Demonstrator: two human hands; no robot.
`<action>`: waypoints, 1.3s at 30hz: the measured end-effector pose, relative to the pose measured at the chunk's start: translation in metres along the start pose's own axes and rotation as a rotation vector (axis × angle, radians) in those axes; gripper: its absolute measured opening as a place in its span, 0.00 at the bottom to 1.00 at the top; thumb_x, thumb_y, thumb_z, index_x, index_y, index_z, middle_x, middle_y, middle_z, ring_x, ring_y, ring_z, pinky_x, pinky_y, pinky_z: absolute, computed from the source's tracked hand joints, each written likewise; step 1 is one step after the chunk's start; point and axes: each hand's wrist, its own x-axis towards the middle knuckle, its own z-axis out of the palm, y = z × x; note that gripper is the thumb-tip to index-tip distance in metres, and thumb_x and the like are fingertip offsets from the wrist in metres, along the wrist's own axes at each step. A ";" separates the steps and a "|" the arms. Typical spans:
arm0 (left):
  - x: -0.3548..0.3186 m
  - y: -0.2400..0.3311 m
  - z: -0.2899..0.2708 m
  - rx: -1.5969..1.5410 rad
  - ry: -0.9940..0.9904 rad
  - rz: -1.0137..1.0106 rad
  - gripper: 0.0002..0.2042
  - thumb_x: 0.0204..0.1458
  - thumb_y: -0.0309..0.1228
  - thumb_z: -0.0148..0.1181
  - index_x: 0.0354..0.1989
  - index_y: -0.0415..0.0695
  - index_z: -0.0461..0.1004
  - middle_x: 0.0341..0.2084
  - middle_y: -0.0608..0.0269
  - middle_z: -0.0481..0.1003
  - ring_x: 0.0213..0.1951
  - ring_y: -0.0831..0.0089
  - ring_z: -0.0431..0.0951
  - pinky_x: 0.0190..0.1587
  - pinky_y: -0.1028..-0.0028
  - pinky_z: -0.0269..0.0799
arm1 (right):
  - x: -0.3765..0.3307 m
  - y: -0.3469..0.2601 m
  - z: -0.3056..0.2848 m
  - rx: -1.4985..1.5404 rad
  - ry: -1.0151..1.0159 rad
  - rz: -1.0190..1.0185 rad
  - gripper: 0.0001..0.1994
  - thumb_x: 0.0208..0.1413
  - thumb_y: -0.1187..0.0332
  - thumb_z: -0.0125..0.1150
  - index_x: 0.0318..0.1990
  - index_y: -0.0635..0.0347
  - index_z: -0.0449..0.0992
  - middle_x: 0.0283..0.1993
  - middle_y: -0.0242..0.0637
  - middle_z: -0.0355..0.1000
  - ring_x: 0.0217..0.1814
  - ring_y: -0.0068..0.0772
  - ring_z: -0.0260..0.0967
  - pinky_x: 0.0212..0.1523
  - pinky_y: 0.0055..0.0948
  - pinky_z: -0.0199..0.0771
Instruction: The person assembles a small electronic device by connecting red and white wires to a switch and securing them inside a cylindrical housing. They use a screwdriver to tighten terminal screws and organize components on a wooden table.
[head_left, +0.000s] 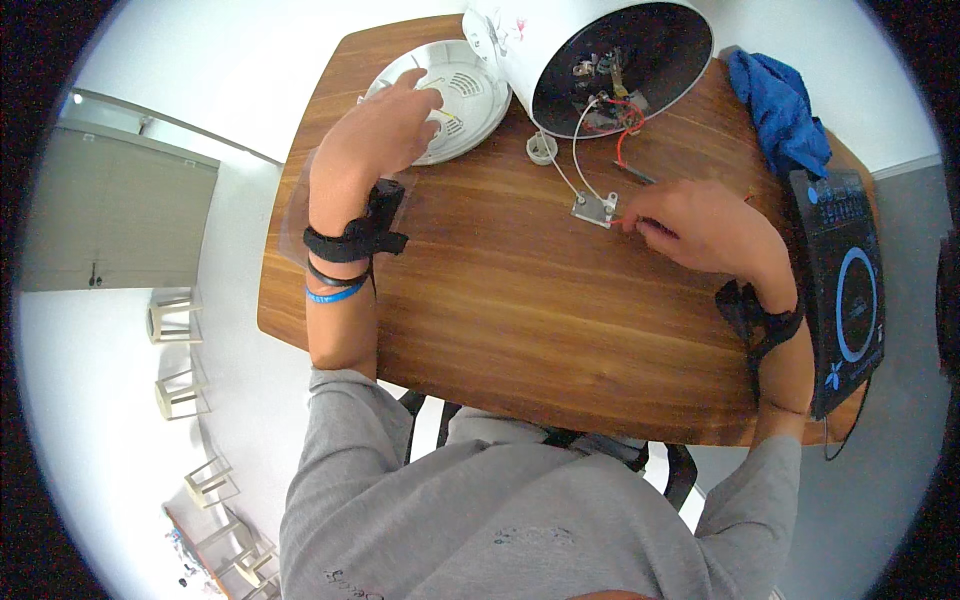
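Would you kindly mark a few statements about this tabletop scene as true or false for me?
1. The left hand rests on the round white cover plate. True.
2. The right hand is lifting the blue cloth. False: the cloth lies untouched at the table's far right corner; the right hand's fingertips are at a red wire beside the small metal plate.
3. The white appliance lies on its side with its open underside showing wires. True.
4. The black induction cooktop sits at the table's left edge. False: it sits at the right edge.
5. The wooden table is bare metal. False: it is brown wood.
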 end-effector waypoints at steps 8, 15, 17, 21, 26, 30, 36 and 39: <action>0.024 -0.004 0.026 -0.025 -0.224 -0.140 0.13 0.64 0.28 0.52 0.41 0.35 0.83 0.44 0.39 0.83 0.48 0.40 0.85 0.49 0.49 0.82 | 0.002 0.004 0.005 0.005 -0.042 0.025 0.09 0.65 0.69 0.61 0.49 0.55 0.82 0.46 0.45 0.84 0.49 0.56 0.82 0.51 0.50 0.82; 0.018 -0.017 0.017 -0.013 -0.089 -0.082 0.12 0.63 0.30 0.57 0.36 0.31 0.81 0.41 0.37 0.82 0.45 0.40 0.85 0.46 0.50 0.81 | 0.002 -0.001 0.002 -0.018 -0.036 0.035 0.09 0.66 0.68 0.61 0.50 0.54 0.83 0.47 0.46 0.84 0.50 0.57 0.82 0.50 0.52 0.81; 0.016 -0.012 0.011 -0.015 -0.089 -0.067 0.13 0.63 0.32 0.59 0.36 0.32 0.82 0.40 0.37 0.82 0.46 0.41 0.84 0.46 0.50 0.81 | 0.000 -0.001 0.002 -0.018 -0.038 0.040 0.09 0.66 0.68 0.61 0.50 0.54 0.83 0.46 0.46 0.84 0.49 0.57 0.82 0.50 0.52 0.81; 0.025 0.003 -0.003 -0.023 -0.255 -0.180 0.14 0.65 0.35 0.60 0.38 0.33 0.83 0.41 0.38 0.82 0.48 0.43 0.84 0.49 0.51 0.80 | -0.001 0.007 0.007 -0.020 -0.043 0.028 0.11 0.66 0.68 0.60 0.53 0.52 0.82 0.44 0.47 0.84 0.48 0.59 0.81 0.49 0.54 0.81; 0.011 0.009 -0.001 0.013 -0.119 -0.116 0.14 0.67 0.38 0.61 0.44 0.39 0.83 0.45 0.42 0.83 0.51 0.44 0.83 0.50 0.52 0.79 | 0.000 -0.003 0.002 -0.042 -0.049 0.102 0.15 0.66 0.69 0.59 0.58 0.47 0.80 0.45 0.48 0.84 0.48 0.61 0.81 0.49 0.56 0.81; 0.010 0.035 -0.024 -0.064 -0.100 0.035 0.12 0.69 0.37 0.60 0.50 0.41 0.81 0.48 0.47 0.81 0.50 0.43 0.83 0.54 0.53 0.79 | -0.001 0.002 0.006 -0.038 -0.035 0.073 0.17 0.65 0.71 0.59 0.59 0.47 0.80 0.48 0.48 0.84 0.50 0.61 0.80 0.51 0.56 0.80; 0.013 0.071 -0.026 -0.369 -0.186 0.369 0.14 0.68 0.33 0.60 0.59 0.43 0.77 0.58 0.49 0.76 0.54 0.41 0.81 0.58 0.52 0.78 | 0.001 0.014 0.015 -0.013 0.056 -0.045 0.19 0.64 0.70 0.59 0.60 0.42 0.82 0.42 0.53 0.84 0.47 0.62 0.83 0.52 0.58 0.82; 0.008 0.080 -0.018 -0.386 -0.196 0.377 0.19 0.68 0.32 0.60 0.65 0.45 0.75 0.62 0.48 0.74 0.57 0.40 0.80 0.58 0.50 0.78 | 0.001 0.009 0.011 -0.005 0.023 -0.004 0.19 0.64 0.70 0.58 0.60 0.43 0.83 0.43 0.53 0.84 0.47 0.62 0.83 0.52 0.58 0.82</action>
